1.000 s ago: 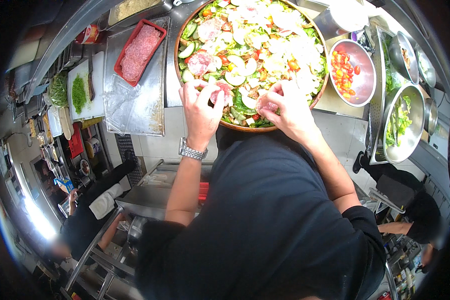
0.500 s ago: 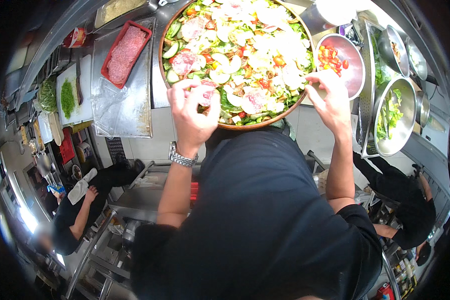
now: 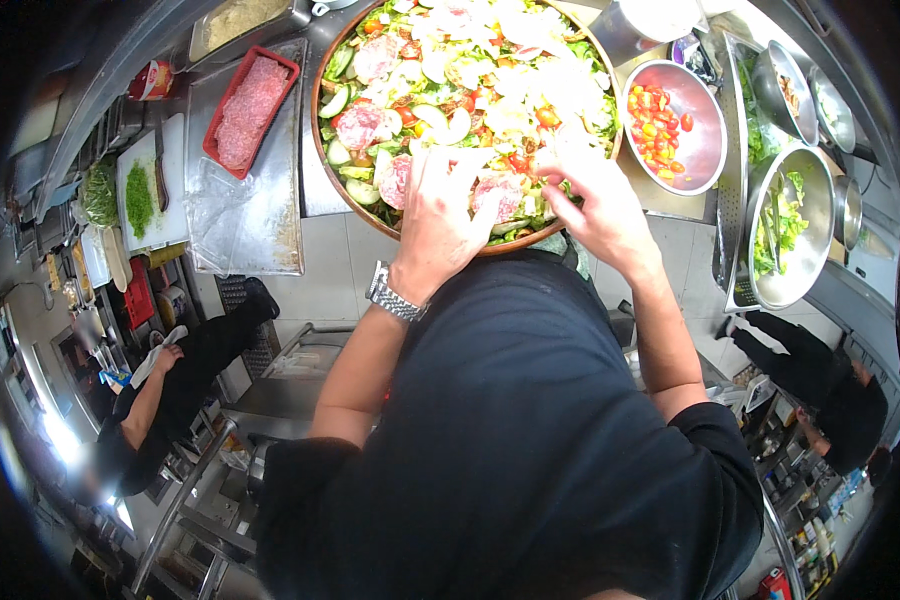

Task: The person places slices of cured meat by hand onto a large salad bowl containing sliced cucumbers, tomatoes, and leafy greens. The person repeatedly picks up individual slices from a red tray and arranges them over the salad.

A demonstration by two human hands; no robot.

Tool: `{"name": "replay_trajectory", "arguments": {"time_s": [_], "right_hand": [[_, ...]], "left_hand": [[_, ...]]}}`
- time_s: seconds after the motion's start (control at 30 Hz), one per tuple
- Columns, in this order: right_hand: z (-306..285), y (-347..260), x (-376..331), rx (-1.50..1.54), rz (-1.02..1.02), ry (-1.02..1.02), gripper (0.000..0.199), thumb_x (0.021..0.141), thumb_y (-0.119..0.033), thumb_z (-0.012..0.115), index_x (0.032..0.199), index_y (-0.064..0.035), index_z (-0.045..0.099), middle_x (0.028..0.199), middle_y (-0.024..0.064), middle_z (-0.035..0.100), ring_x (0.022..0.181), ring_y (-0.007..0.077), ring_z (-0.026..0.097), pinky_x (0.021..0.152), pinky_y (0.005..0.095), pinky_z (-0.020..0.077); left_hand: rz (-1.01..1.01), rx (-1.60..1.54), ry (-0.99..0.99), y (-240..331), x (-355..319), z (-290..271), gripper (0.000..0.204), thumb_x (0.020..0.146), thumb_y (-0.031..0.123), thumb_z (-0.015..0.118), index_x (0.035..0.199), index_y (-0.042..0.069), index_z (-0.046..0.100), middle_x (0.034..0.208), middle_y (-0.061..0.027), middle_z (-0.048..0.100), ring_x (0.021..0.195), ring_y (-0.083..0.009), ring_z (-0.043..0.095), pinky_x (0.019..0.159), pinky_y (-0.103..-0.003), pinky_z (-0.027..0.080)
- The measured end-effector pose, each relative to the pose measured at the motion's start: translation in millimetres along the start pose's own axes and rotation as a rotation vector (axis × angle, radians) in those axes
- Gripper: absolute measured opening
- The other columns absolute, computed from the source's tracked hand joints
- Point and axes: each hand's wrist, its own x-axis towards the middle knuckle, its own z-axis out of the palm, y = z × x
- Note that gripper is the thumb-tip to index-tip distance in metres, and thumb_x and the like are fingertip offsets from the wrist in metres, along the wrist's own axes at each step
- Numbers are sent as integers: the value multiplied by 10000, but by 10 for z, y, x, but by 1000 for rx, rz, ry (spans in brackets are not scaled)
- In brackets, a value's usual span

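A large round wooden-rimmed bowl (image 3: 322, 140) is filled with salad of lettuce, cucumber slices, cherry tomatoes and pale pieces. Pinkish salami slices lie on top, one salami slice (image 3: 394, 183) beside my left hand (image 3: 438, 218). That hand, below a metal-band watch (image 3: 395, 292), rests over the near part of the salad with fingers and thumb apart. Between my hands another salami slice (image 3: 500, 196) lies close to the left thumb. My right hand (image 3: 602, 205) reaches over the near right rim, finger and thumb apart at the salad. Glare washes out its fingertips.
Left stand a red tray of stacked salami (image 3: 255, 115) on a metal sheet (image 3: 245, 215), and a cutting board (image 3: 175, 180) with chopped greens. Right are a bowl of cut tomatoes (image 3: 705, 130) and a steel bowl of lettuce (image 3: 815, 230). Co-workers (image 3: 210, 395) (image 3: 820, 390) stand on both sides.
Both hands have moved inward over the salad, the left rightward and the right leftward off the rim. The salami slice at my left fingers now lies on the salad. The bowl has shifted slightly left.
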Motion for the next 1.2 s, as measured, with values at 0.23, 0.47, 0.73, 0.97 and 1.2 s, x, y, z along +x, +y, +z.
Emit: {"name": "replay_trajectory", "arguments": {"time_s": [0.23, 0.47, 0.73, 0.97, 1.2], "right_hand": [[-32, -205, 26, 78, 116, 81, 242, 915, -80, 730, 1157, -69, 734, 1064, 105, 743, 904, 233, 689, 774, 335, 556], [-22, -268, 342, 11, 102, -37, 265, 916, -69, 726, 1178, -87, 698, 942, 63, 678, 797, 191, 610, 765, 358, 512], [149, -606, 552, -31, 4, -48, 237, 917, -105, 737, 1151, -93, 699, 934, 56, 675, 807, 215, 596, 820, 383, 491], [266, -874, 609, 32, -11, -60, 225, 911, -82, 734, 1128, -59, 677, 957, 81, 682, 792, 232, 629, 765, 372, 504], [437, -993, 790, -26, -60, -81, 166, 898, -102, 742, 1054, -63, 704, 964, 105, 665, 893, 288, 640, 808, 412, 506]], "left_hand": [[-305, 75, 401, -634, -294, -778, 248, 854, 39, 754, 1091, 19, 682, 978, -120, 609, 915, -272, 614, 787, -407, 519], [-491, 175, 465, -2716, -430, -1563, 315, 871, 114, 747, 1165, 15, 696, 1072, -167, 701, 964, -312, 675, 852, -398, 537], [-473, 415, -12, -4265, 110, -1784, 492, 834, 288, 792, 1266, 78, 687, 1209, -206, 705, 1131, -388, 657, 1060, -452, 471], [-377, 375, -89, -4276, 229, -1957, 318, 840, 242, 787, 1109, 78, 741, 974, -176, 722, 959, -352, 675, 880, -428, 548], [-256, 400, 67, -4231, 116, -1829, 236, 867, 180, 735, 1099, 137, 743, 1026, -128, 678, 998, -354, 618, 939, -458, 493]]}}
